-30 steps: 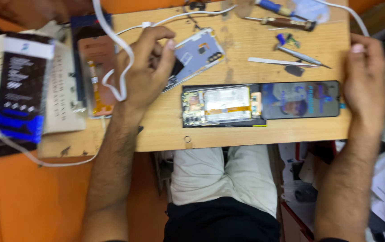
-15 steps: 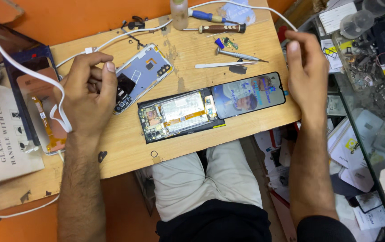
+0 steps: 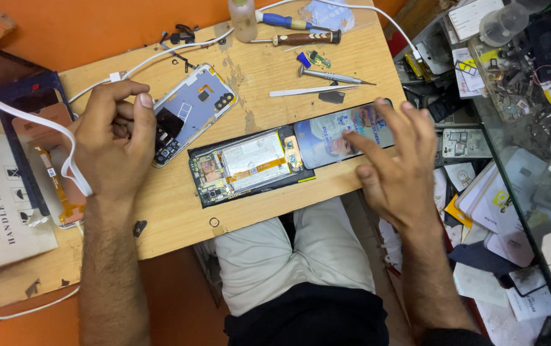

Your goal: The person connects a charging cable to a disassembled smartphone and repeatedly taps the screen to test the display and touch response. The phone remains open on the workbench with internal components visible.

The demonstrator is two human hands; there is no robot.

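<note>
An opened phone body (image 3: 243, 165) with bare circuit board and battery lies on the wooden board (image 3: 179, 211), joined to its glossy screen (image 3: 333, 131) on the right. My right hand (image 3: 394, 166) hovers over the screen's right end, fingers spread, index tip on or just above the glass. Resting on the board at the left, my left hand (image 3: 115, 138) is loosely curled, its thumb at the edge of a silver-blue back cover (image 3: 192, 109). A white cable (image 3: 64, 147) loops past that hand.
Screwdrivers (image 3: 301, 38), metal tweezers (image 3: 317, 90), a small bottle (image 3: 243, 19) and tiny parts lie at the board's far edge. A spare screen (image 3: 51, 166) and a printed box (image 3: 3, 198) sit left. A cluttered glass counter (image 3: 519, 109) stands right. My lap is below the board.
My right hand came off the board's right edge and moved in over the screen, fingers spread. The view shifted and the left hand stayed by the back cover.
</note>
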